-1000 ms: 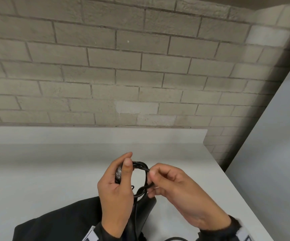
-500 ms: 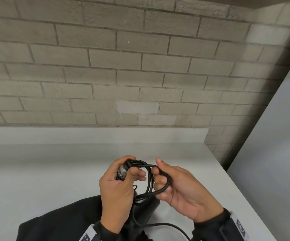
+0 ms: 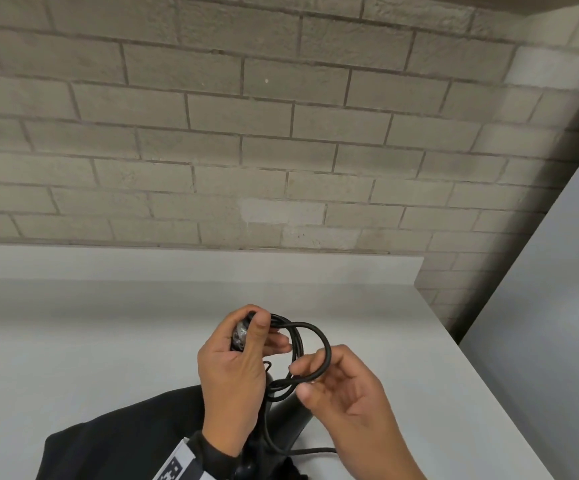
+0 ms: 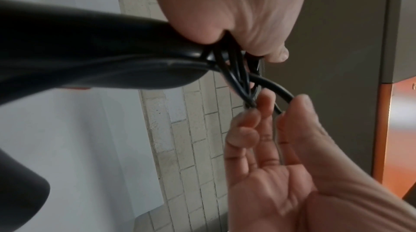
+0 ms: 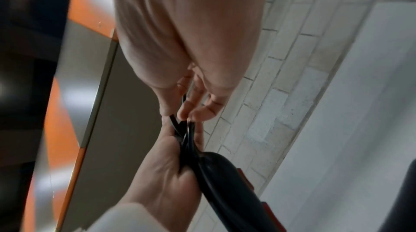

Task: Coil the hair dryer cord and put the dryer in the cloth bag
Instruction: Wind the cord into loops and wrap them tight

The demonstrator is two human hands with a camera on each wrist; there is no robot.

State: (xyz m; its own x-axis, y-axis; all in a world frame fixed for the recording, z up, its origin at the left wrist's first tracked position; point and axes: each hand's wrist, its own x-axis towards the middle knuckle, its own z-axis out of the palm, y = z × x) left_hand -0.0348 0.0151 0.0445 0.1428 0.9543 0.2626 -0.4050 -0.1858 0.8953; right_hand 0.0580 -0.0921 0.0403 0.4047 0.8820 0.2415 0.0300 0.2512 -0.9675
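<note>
My left hand [image 3: 239, 355] grips the end of the black hair dryer handle [image 3: 286, 414] together with several loops of the black cord [image 3: 312, 344]. My right hand [image 3: 333, 386] pinches the newest loop of cord between thumb and fingers, just right of the left hand. The dryer body [image 4: 90, 58] fills the left wrist view, with the cord [image 4: 238, 79] bunched at the handle's end. In the right wrist view the cord [image 5: 186, 134] runs from the right fingers into the left palm. A black cloth bag [image 3: 125, 441] lies on the table beneath my left wrist.
A white table [image 3: 73, 341] stretches to a grey brick wall [image 3: 246, 133] at the back. Its right edge [image 3: 482, 386] drops off beside a grey panel. A loose stretch of cord [image 3: 312, 451] trails on the table below the hands.
The right hand has laid another, wider loop of cord over to the left hand and slid down to pinch its lower end. The left hand keeps its grip.
</note>
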